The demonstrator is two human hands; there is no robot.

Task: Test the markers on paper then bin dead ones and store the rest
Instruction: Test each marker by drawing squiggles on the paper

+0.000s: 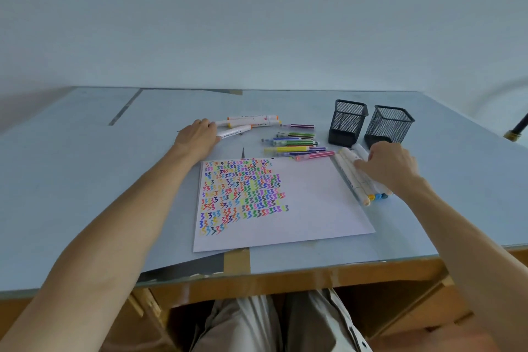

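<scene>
Head view: squiggle-covered paper [300, 203], scattered markers [297, 141]

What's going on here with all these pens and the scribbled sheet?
A person sits at a table sorting markers. The paper is already covered in coloured test squiggles. The left hand rests on a few white markers at the far left; the right hand touches another bunch of white markers beside the sheet. Thin coloured markers lie between. Two black mesh cups stand behind; what they contain is unclear.
</scene>
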